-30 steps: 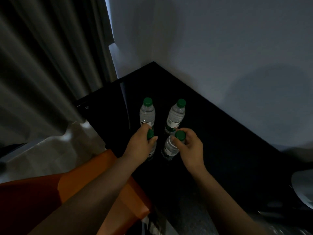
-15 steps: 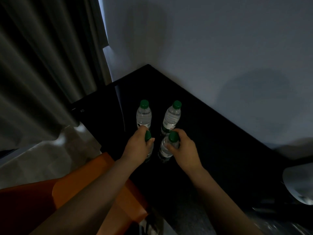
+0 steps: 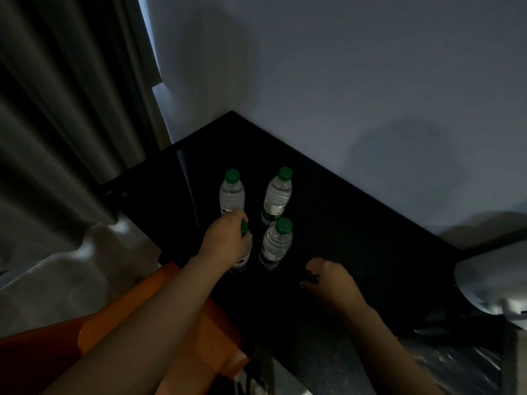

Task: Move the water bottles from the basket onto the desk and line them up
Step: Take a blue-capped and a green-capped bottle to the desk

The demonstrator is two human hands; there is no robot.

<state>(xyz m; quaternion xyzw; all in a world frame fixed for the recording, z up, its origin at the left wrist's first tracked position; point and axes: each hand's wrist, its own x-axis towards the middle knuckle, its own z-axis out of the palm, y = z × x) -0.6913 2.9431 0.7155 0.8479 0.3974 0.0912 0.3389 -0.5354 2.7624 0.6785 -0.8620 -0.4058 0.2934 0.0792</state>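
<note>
Hands are seen apart. The left hand [image 3: 228,240] is curled over the neck and cap of the near-left clear plastic water bottle [image 3: 241,262], so that only a sliver of green and the lower body are left showing. The right hand [image 3: 328,276] is held over the desk with loosely bent fingers and nothing in it, near the bottles but not touching them.

A plain, matt grey-blue wall [image 3: 342,67] is seen behind, and a grey curtain of heavy pleated cloth [image 3: 57,109] hangs at the left. A black, smooth, faintly glossy desk [image 3: 370,229] is set into the corner against the wall. An orange flat-topped object with sharp edges [image 3: 219,334] is seen below the left forearm, and a white rounded object [image 3: 490,280] is cut off at the right edge.

Four bottles are stood upright on the desk near its left end, in two pairs, one pair behind the other. The far-left clear plastic bottle [image 3: 231,195], the far-right clear plastic bottle [image 3: 278,195] and the near-right clear plastic bottle [image 3: 276,243] are each topped with a round green screw cap. Their shoulders are ribbed, and a pale label band with green print is wrapped low around each body. The near-right bottle stands just in front of the far-right one.
</note>
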